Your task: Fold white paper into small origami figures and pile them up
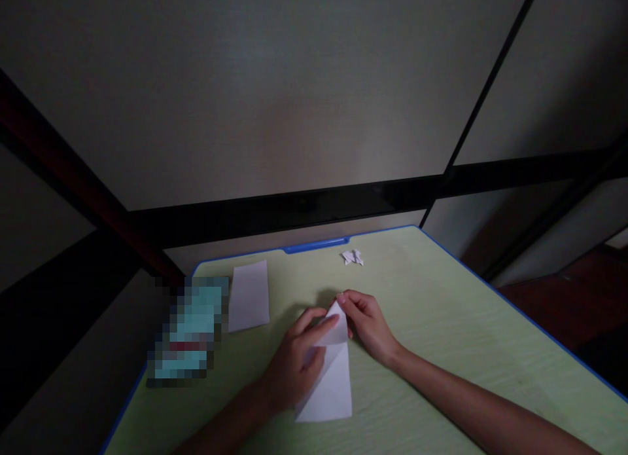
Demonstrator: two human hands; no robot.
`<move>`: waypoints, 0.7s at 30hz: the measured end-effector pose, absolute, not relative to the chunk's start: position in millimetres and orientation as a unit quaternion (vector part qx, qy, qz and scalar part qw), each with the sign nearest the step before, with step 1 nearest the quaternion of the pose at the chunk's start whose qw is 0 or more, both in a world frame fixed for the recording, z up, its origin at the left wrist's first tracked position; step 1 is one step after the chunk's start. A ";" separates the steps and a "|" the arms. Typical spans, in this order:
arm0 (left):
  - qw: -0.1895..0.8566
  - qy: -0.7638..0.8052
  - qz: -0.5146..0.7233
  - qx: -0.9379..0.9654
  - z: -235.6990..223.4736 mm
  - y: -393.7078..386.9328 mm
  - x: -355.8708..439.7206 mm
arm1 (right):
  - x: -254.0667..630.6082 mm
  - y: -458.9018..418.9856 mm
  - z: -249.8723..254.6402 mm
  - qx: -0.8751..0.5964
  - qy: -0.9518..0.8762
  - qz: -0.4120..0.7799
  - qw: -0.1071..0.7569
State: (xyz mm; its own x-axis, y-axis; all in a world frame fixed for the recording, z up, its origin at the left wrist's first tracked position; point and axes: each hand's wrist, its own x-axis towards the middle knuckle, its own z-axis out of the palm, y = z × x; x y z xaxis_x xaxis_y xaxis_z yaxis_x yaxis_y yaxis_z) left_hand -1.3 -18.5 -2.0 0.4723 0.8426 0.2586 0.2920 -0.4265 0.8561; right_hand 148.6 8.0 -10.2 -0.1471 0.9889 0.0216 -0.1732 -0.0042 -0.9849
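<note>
Going left to right, at the far left we've got a teal item [193,324], pixelated, so we honestly can't tell what it is, lying near the table's left edge. Just beside it there's a plain white sheet [249,294], flat on the table [432,298], which is pale green with a blue rim.

Next up is our left hand [299,360]: narrow grip, index finger laid across the upper part of the folded paper [331,389], thumb by its left side. That paper's right in front of us, near the middle of the table, top folded to a point and the wider end towards us, with a slanted crease below the flap.

Past it, by the back rim, is a blue strip [316,245], then a little clump of white folded bits [352,257], well apart from our fingers. Our right hand [366,317] has its grip pinched on the paper's tip, thumb on top. Over on the far right we see some dark reddish floor [579,298].
</note>
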 end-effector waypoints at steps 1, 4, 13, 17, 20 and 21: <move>0.404 0.376 0.366 0.750 -2.1 -18.1 -1.7 | 148.6 7.9 -10.2 -0.417 -0.498 0.568 0.506; 0.496 0.419 0.394 0.650 0.1 -14.0 -0.8 | 148.7 6.5 -9.5 -0.427 -0.512 0.544 0.510; 0.623 0.451 0.319 0.555 2.5 -1.5 2.1 | 149.1 3.2 -8.0 -0.433 -0.525 0.518 0.517; 0.630 0.458 0.313 0.544 2.6 -2.6 2.4 | 149.2 3.7 -9.6 -0.432 -0.527 0.512 0.523; 0.610 0.484 0.316 0.542 5.1 -3.1 3.6 | 149.5 3.0 -8.7 -0.435 -0.531 0.501 0.526; 0.601 0.494 0.317 0.542 5.7 -3.1 4.0 | 149.5 2.6 -8.0 -0.438 -0.532 0.497 0.528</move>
